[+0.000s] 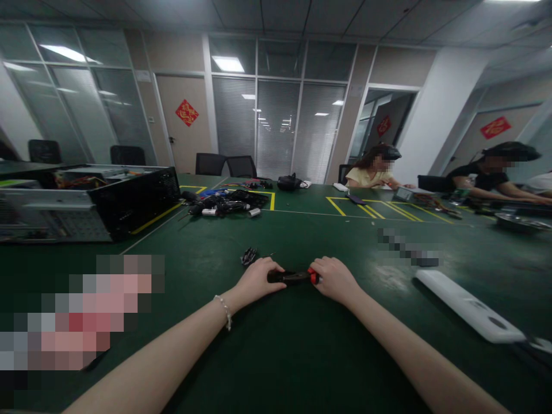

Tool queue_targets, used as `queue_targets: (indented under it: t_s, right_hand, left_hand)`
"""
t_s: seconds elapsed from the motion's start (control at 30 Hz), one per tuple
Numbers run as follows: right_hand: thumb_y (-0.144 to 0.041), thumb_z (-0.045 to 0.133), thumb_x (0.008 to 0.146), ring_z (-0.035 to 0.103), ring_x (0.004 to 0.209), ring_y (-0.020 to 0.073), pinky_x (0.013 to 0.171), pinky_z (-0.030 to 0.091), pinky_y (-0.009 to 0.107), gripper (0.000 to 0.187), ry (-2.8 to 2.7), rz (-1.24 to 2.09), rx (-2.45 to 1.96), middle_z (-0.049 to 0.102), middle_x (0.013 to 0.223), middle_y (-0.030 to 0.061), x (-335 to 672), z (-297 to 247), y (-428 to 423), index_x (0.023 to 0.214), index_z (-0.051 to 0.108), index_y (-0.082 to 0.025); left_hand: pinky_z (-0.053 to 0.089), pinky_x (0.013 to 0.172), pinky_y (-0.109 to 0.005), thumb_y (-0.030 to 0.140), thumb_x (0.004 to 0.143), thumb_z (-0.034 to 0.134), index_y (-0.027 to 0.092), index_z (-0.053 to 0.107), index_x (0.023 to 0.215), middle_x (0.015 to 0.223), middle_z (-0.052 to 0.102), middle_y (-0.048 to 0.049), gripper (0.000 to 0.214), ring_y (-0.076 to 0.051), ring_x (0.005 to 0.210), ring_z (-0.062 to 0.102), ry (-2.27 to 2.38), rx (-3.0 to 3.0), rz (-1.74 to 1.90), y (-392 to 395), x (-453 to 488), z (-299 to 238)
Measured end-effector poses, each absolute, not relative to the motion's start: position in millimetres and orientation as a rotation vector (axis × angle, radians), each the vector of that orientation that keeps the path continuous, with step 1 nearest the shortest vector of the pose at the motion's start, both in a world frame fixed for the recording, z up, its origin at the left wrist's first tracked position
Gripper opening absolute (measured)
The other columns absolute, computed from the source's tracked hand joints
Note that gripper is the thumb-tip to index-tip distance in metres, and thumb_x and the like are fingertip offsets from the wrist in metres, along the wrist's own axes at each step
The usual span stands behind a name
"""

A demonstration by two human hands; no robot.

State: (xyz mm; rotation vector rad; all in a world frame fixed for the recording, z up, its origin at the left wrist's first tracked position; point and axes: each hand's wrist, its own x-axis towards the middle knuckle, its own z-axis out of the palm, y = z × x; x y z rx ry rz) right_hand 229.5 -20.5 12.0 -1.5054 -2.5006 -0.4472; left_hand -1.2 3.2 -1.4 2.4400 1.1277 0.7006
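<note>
My left hand (257,278) and my right hand (334,279) rest on the green table (302,356), both closed on the two ends of a black tool with a red part (294,277), which lies level between them. The left hand covers the black end, the right hand the red end. A bead bracelet (225,311) circles my left wrist. A small dark metal piece (249,256) lies just beyond the left hand, apart from it.
An open computer case (86,201) stands at the left. A heap of black cables and parts (224,203) lies further back. A white long device (468,305) lies at the right. Two other people sit at the far right. Yellow tape marks the table.
</note>
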Motion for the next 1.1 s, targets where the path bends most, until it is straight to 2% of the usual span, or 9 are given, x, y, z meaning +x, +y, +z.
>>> queue_targets:
  t_s: [0.63,1.1]
  right_hand:
    - [-0.021,0.052,0.067,0.049,0.069,0.0148,0.063,0.034,0.026,0.015,-2.514,-0.438,-1.527,0.058,0.077,0.0033,229.1,13.8,-21.1,0.08,0.057,-0.018]
    - [-0.02,0.051,0.066,0.048,0.07,0.0153,0.063,0.033,0.026,0.015,-2.503,-0.446,-1.509,0.058,0.077,0.0033,231.7,11.2,-19.7,0.08,0.057,-0.018]
  left_hand:
    - [0.041,0.072,-0.029,0.039,0.066,0.063,0.022,0.055,0.097,0.092,0.055,-0.0016,0.036,-0.019,0.084,0.051,1.138,2.422,0.708,-2.6,0.2,4.6]
    - [0.04,0.07,-0.029,0.04,0.066,0.063,0.021,0.057,0.09,0.089,0.054,-0.0016,0.031,-0.018,0.082,0.051,1.147,2.447,0.692,1.0,0.5,0.7]
